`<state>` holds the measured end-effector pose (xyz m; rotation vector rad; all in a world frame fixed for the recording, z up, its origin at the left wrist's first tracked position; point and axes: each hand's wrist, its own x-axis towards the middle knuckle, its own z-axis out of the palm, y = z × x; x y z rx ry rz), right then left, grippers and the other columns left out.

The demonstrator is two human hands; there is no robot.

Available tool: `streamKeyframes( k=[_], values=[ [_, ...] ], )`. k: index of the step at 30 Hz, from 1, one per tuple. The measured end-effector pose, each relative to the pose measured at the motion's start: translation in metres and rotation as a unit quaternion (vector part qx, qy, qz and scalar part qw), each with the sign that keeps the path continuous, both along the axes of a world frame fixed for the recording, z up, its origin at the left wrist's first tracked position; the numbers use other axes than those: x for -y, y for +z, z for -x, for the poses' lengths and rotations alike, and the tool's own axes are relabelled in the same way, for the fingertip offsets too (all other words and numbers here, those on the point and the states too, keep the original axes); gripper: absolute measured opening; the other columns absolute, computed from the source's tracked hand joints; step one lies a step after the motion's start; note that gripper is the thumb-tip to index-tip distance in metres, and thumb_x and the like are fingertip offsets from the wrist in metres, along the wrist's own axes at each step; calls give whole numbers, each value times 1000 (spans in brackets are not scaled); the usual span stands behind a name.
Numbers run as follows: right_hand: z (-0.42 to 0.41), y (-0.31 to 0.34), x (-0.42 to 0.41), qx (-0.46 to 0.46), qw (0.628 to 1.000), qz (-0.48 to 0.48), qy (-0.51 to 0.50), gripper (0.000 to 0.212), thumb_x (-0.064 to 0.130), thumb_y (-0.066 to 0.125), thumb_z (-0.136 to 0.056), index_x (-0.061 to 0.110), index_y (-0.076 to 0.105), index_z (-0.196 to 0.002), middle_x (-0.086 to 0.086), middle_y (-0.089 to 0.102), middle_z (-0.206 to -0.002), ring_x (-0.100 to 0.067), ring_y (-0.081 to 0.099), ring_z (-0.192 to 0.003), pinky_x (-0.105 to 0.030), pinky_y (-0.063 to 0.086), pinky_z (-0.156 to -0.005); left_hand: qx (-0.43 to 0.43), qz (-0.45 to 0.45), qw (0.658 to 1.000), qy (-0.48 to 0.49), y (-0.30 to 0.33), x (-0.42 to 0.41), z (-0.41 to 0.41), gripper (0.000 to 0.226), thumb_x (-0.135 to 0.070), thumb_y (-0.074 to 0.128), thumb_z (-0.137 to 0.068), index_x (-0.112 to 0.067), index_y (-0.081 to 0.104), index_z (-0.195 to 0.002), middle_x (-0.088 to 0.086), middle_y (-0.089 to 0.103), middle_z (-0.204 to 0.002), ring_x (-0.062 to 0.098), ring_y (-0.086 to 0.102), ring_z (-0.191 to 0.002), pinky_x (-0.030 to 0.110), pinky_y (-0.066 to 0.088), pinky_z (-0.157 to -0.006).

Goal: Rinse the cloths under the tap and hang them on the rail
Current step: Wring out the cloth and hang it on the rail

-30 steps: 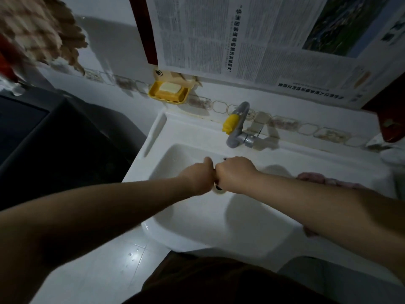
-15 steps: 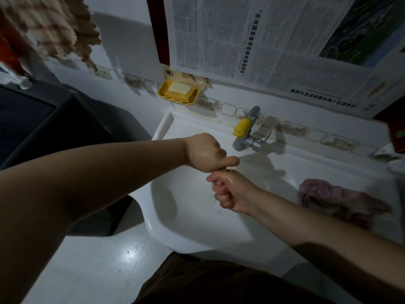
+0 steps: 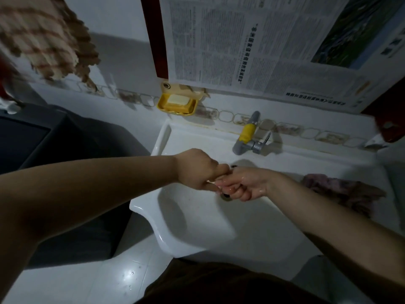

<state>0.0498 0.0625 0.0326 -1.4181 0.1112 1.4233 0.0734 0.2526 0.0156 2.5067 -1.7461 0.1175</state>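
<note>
Both my hands meet over the white sink (image 3: pixel 168 242), in front of the tap (image 3: pixel 247 137) with its yellow sleeve. My left hand (image 3: pixel 197 168) is a fist, knuckles up, pressed against the curled, wet fingers of my right hand (image 3: pixel 243 185). No cloth shows between them, and I see no water running from the tap. A crumpled pink cloth (image 3: pixel 341 190) lies on the sink's right ledge, apart from both hands. A brown-and-cream checked cloth (image 3: pixel 41 40) hangs at the top left; what it hangs from is out of view.
A yellow soap dish (image 3: pixel 177 104) with a bar of soap is fixed to the wall left of the tap. Newspaper (image 3: pixel 263 44) covers the wall above. A dark appliance (image 3: pixel 32 139) stands left of the sink. The drain (image 3: pixel 226 197) sits under my right hand.
The hands rose from low in the basin and stay pressed together. The right hand has turned palm-side up, wet fingers curled. The view has swung left, uncovering the pink cloth.
</note>
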Motion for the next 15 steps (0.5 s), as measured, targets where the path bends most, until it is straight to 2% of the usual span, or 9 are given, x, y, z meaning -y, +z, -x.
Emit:
streamKeyframes(
  k=[3, 6, 7, 8, 9, 10, 11, 13, 15],
  values=[
    [-6, -3, -3, -8, 1000, -24, -11, 19, 30, 56, -86, 15, 47, -79, 7, 31, -52, 1, 19, -39, -9, 18, -32, -94, -55, 987, 118, -2, -6, 12, 50, -56, 31, -97, -12, 48, -114, 11, 67, -86, 34, 63, -74, 36, 50, -66],
    [-5, -11, -7, 77, 979, -34, -184, 11, 24, 59, -90, 20, 54, -99, 3, 42, -63, -6, 29, -47, -16, 27, -39, -253, 19, 924, 285, 0, -9, 19, 51, -54, 22, -99, -16, 54, -103, 10, 67, -88, 31, 62, -81, 38, 49, -77],
    [-1, -16, -9, 146, 959, -16, -243, 29, 21, 63, -89, 23, 52, -116, -1, 49, -70, -9, 39, -53, -19, 33, -45, -346, 79, 865, 353, 1, -10, 20, 51, -53, 21, -100, -16, 56, -93, 7, 65, -80, 27, 60, -74, 35, 48, -73],
    [4, -21, -10, 235, 934, 20, -267, 52, 20, 68, -86, 26, 44, -131, -4, 56, -84, -12, 50, -64, -23, 39, -53, -451, 151, 775, 417, 2, -10, 20, 50, -51, 23, -101, -16, 55, -84, 4, 61, -67, 22, 55, -61, 31, 45, -61],
    [10, -25, -11, 344, 902, 74, -249, 70, 21, 72, -83, 30, 33, -140, -6, 56, -104, -15, 56, -81, -26, 46, -64, -553, 218, 658, 462, 3, -10, 20, 48, -48, 24, -101, -16, 51, -78, 1, 52, -56, 18, 45, -48, 26, 37, -49],
    [17, -30, -13, 454, 860, 140, -187, 83, 25, 75, -80, 35, 23, -145, -6, 47, -126, -17, 55, -103, -29, 48, -79, -639, 269, 539, 478, 6, -8, 21, 44, -45, 26, -101, -17, 47, -74, -2, 43, -49, 14, 35, -40, 21, 27, -42],
    [23, -35, -16, 559, 797, 208, -91, 91, 28, 75, -80, 39, 15, -146, -5, 32, -142, -19, 46, -121, -32, 47, -91, -699, 296, 450, 471, 10, -7, 24, 41, -42, 27, -100, -19, 44, -72, -4, 35, -45, 11, 27, -36, 18, 20, -39],
    [32, -42, -24, 719, 644, 255, 54, 89, 29, 69, -81, 36, 10, -147, -1, 10, -153, -27, 29, -139, -40, 45, -101, -774, 308, 355, 425, 19, -1, 30, 36, -35, 29, -97, -20, 42, -67, -7, 28, -43, 8, 20, -33, 15, 14, -36],
    [28, -40, -30, 795, 563, 225, 25, 68, 26, 52, -84, 22, 21, -144, -9, 16, -150, -31, 35, -137, -42, 49, -94, -833, 295, 296, 362, 29, 4, 36, 34, -32, 31, -93, -21, 43, -63, -8, 27, -42, 5, 20, -30, 13, 11, -36]
  ],
)
